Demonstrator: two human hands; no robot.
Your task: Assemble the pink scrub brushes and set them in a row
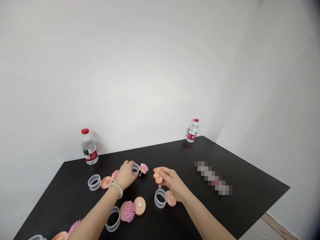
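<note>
My left hand (127, 174), with a beaded bracelet at the wrist, has its fingers closed on a translucent plastic ring (135, 168). Just right of that ring lies a pink-bristled brush head (144, 168) on its side, a thin pale stem sticking out. Between the thumb and fingers of my right hand (171, 181) is a small peach-coloured plastic piece (158, 175), held above the table. Its exact shape is partly hidden. Below this hand are another translucent ring (160, 198) and a round peach disc (171, 198).
On the black table (212, 156) lie more rings (113, 219), a bristled brush head (129, 211), a peach disc with a white centre (139, 206) and a peach cap (106, 182). Two water bottles, left (90, 148) and right (192, 131), stand by the wall. A blurred-out item (212, 178) lies right.
</note>
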